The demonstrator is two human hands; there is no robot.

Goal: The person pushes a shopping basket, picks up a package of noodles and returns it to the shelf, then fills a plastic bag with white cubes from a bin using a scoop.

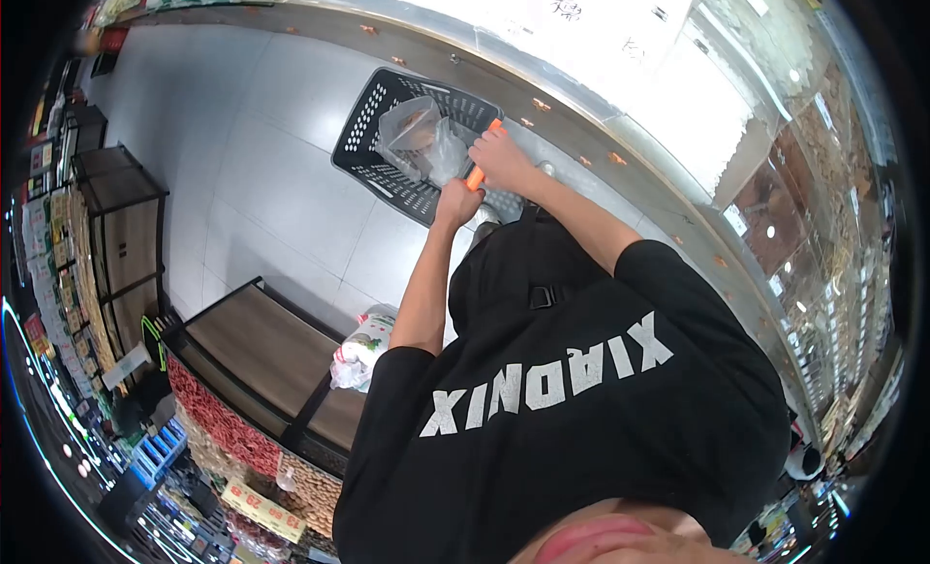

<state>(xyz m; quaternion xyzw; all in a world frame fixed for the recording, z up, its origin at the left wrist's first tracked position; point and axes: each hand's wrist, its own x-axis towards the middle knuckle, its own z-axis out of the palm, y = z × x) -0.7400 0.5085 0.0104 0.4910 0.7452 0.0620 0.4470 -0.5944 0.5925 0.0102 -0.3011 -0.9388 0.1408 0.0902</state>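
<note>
My left hand (pixel 459 203) and my right hand (pixel 503 161) are both closed around the orange handle (pixel 475 179) of a dark grey shopping basket (pixel 358 138). My right hand grips nearer the handle's far end, my left hand nearer its close end. The basket has perforated walls and hangs low or rests close over the tiled floor, ahead of my feet. Inside it lies a clear plastic bag (pixel 448 152) next to a transparent bag or box (pixel 395 138) with something brown in it.
A glass-fronted counter (pixel 542 104) curves along the right. On the left stand shelf units (pixel 126 225) and a display of red and tan goods (pixel 228 419) with a price sign (pixel 262 511). A white plastic bag (pixel 363 351) is beside the low brown shelf (pixel 262 341).
</note>
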